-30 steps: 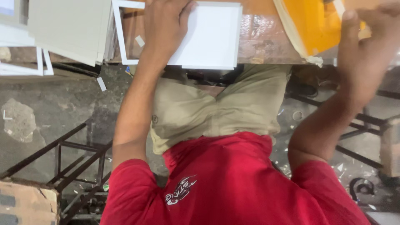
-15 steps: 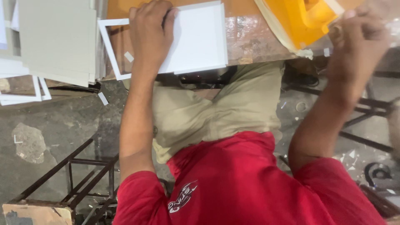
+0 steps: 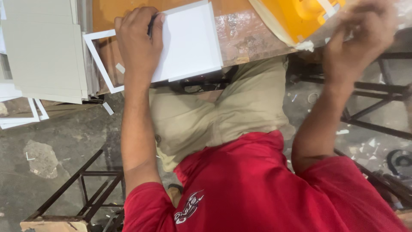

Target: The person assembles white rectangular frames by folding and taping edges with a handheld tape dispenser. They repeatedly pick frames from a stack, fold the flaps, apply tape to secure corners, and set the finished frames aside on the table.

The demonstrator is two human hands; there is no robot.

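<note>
Left hand point(image 3: 138, 45) grip pressed on white panel point(image 3: 189, 41), shifted left since earlier, right hand point(image 3: 358, 38) grip blurred, cannot tell

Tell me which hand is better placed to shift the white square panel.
Left. The left hand rests on the white panel, at its left side; the right hand is lifted, blurred, by the yellow object, apart from the panel.

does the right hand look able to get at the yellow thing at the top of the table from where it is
Probably yes. The right hand is raised beside the yellow object, with nothing between them. Its fingers are blurred, so contact cannot be told. The left hand rests on the white panel, well clear.
</note>
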